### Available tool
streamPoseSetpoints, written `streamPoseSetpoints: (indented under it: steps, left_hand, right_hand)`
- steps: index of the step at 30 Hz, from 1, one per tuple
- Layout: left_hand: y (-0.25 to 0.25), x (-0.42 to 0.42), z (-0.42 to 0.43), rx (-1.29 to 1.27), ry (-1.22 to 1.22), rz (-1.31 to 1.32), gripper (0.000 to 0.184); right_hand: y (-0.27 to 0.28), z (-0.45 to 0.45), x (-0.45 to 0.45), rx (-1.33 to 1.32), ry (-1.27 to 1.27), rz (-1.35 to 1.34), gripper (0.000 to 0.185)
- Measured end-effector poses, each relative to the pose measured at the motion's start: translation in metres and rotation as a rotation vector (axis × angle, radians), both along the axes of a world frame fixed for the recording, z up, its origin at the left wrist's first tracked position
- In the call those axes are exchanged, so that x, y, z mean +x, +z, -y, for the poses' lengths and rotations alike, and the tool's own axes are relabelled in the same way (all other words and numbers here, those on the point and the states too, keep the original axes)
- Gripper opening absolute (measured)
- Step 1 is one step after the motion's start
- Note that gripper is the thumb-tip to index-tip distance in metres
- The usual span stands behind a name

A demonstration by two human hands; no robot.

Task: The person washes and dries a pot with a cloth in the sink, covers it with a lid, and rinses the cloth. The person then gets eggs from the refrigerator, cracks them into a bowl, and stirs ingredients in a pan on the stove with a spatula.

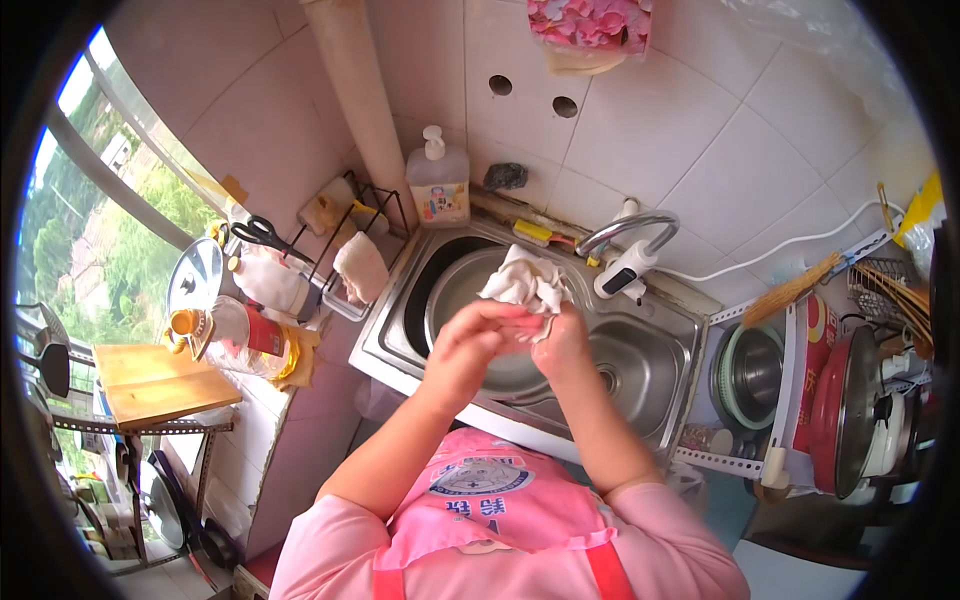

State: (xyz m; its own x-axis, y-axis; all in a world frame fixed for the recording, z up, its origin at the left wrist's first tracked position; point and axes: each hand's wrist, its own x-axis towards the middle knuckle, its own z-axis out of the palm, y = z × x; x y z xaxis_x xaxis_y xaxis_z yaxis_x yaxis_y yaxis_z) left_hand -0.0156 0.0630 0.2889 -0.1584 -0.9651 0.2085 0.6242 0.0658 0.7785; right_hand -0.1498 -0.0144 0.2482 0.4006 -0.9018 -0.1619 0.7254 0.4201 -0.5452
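A crumpled white cloth [524, 278] is bunched up above the double sink [655, 435]. My right hand [562, 345] is closed on its lower right part. From the left, my left hand [468, 340] reaches across with its fingers closed at the cloth's lower edge; some fingertips are hidden between the hands. Below them, a large round metal basin [440, 300] sits in the left bowl. The faucet [630, 268], with a white body and curved metal spout, stands behind the right bowl.
A soap pump bottle [438, 185] stands at the sink's back left corner, beside a wire rack [400, 207] with a draped cloth [361, 268]. An oil bottle [245, 340] and a wooden board [160, 383] are farther left. Stacked bowls [735, 385] and pans [850, 410] fill the right shelf.
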Motion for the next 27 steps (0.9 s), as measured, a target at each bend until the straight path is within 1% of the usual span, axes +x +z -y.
streamPoseSetpoints:
  steps: [1, 2, 3, 4, 5, 6, 7, 8, 10, 11, 12, 13, 14, 15, 16, 18, 19, 20, 22, 23, 24, 26, 27]
  left_hand:
    - [-0.005, 0.001, 0.005, 0.034, -0.235, -0.235, 0.039]
    - [-0.01, 0.001, 0.012, 0.064, -0.468, -0.471, 0.039]
    - [-0.022, -0.005, 0.019, 0.185, -0.455, -0.37, 0.045]
    - [-0.03, 0.004, 0.02, 0.255, -0.49, -0.424, 0.052]
    - [-0.039, 0.017, 0.026, 0.126, -0.624, -0.419, 0.055]
    - [-0.051, 0.031, 0.036, -0.01, -0.76, -0.41, 0.058]
    - [-0.066, 0.045, 0.042, -0.031, -0.752, -0.557, 0.058]
    - [-0.093, 0.061, 0.054, 0.005, -0.586, -0.635, 0.052]
    - [-0.1, 0.048, 0.061, 0.513, 0.41, -0.461, 0.045]
    - [-0.104, 0.043, 0.066, 0.701, 0.387, -0.514, 0.038]
    - [-0.11, 0.022, 0.051, 0.297, 0.354, -0.517, 0.038]
    - [-0.112, 0.012, 0.051, 0.345, 0.314, -0.585, 0.038]
    - [-0.092, 0.002, 0.047, 0.394, 0.274, -0.654, 0.039]
    - [-0.085, -0.003, 0.042, 0.295, 0.223, -0.59, 0.046]
    - [-0.053, -0.009, 0.03, 0.37, 0.203, -0.661, 0.053]
    - [-0.067, 0.001, 0.021, 0.247, 0.073, -0.621, 0.058]
    - [-0.059, 0.0, 0.014, 0.329, 0.073, -0.571, 0.057]
    - [-0.059, -0.003, 0.012, 0.335, 0.073, -0.57, 0.057]
    - [-0.057, -0.015, 0.012, 0.427, -0.015, -0.613, 0.054]
    - [-0.046, -0.025, 0.01, 0.527, -0.076, -0.714, 0.05]
    - [-0.019, -0.034, 0.007, 0.422, -0.094, -0.744, 0.055]
    - [-0.041, -0.027, 0.01, 0.368, -0.051, -0.659, 0.054]
    - [-0.055, -0.02, 0.014, 0.346, 0.007, -0.556, 0.053]
  right_hand:
    - [-0.002, -0.011, 0.0, -0.031, 0.294, 0.476, 0.027]
    - [-0.004, -0.022, 0.0, -0.008, 0.671, 0.817, 0.021]
    - [-0.008, -0.042, 0.01, 0.13, 0.375, 0.427, 0.019]
    - [-0.009, -0.045, 0.007, 0.158, 0.34, 0.422, 0.018]
    - [-0.01, -0.047, 0.004, 0.185, 0.304, 0.416, 0.018]
    - [-0.016, -0.037, 0.007, -0.094, 0.509, 0.591, 0.024]
    - [0.007, -0.042, 0.011, -0.085, 0.299, 0.268, 0.028]
    - [0.029, -0.05, 0.015, -0.071, 0.084, -0.054, 0.033]
    - [0.001, -0.053, 0.014, -0.536, 0.15, -0.403, 0.041]
    - [0.008, -0.062, 0.028, -0.894, -0.019, -0.742, 0.041]
    - [-0.004, -0.058, 0.041, -1.251, -0.063, -0.969, 0.039]
    - [-0.011, -0.048, 0.039, -1.306, -0.112, -1.031, 0.04]
    - [-0.015, -0.042, 0.037, -1.361, -0.161, -1.095, 0.041]
    - [-0.017, -0.043, 0.037, -1.03, -0.004, -1.074, 0.039]
    - [-0.007, -0.032, 0.035, -1.013, -0.009, -1.156, 0.038]
    - [0.035, -0.011, 0.019, -1.322, 0.132, -1.243, 0.038]
    - [0.059, -0.007, 0.013, -1.413, 0.176, -1.277, 0.035]
    - [0.077, -0.002, 0.012, -1.512, 0.117, -1.25, 0.037]
    - [0.082, 0.002, 0.03, -1.605, -0.494, -1.06, 0.033]
    - [0.073, 0.004, 0.045, -1.589, -0.583, -1.117, 0.028]
    - [0.068, 0.006, 0.057, -1.553, -0.491, -1.128, 0.023]
    - [0.043, 0.008, 0.065, -1.438, -0.499, -1.027, 0.025]
    - [0.041, 0.003, 0.062, -1.417, -0.391, -1.003, 0.027]
